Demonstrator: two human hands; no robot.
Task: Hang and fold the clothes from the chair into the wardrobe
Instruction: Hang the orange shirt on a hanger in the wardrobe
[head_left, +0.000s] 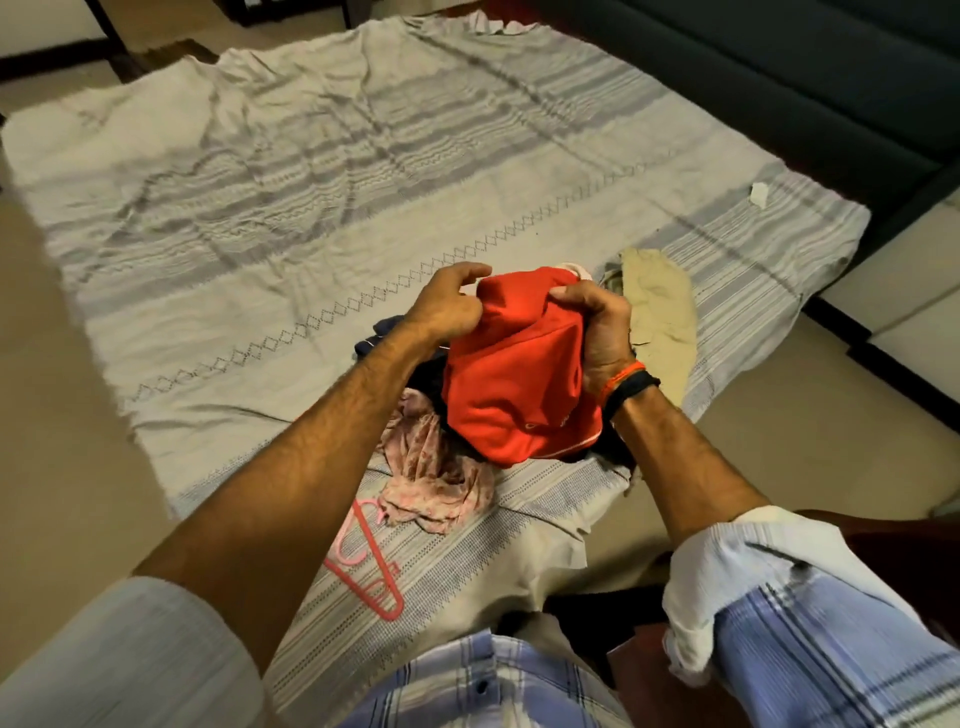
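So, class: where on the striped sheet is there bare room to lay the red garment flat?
The sheet is bare beyond both hands. It is crowded near the person: pink floral cloth, pink hangers, beige garment right of the red garment.

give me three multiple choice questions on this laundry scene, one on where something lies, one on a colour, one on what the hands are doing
1. Where do the pink hangers lie?
A. on the striped sheet, nearer the person than the pile of clothes
B. on the dark sofa
C. hooked over the right wrist

2. What colour is the garment held up in both hands?
A. navy
B. red
C. beige

3. What are the hands doing?
A. both lie flat on the sheet
B. only the left hand holds cloth
C. both pinch the top edge of the garment

Answers:
1 A: the hangers rest on the sheet below the pink floral cloth.
2 B: the red garment sits between the hands; the beige garment lies to the right on the sheet.
3 C: the left hand and right hand each grip the red fabric with curled fingers.
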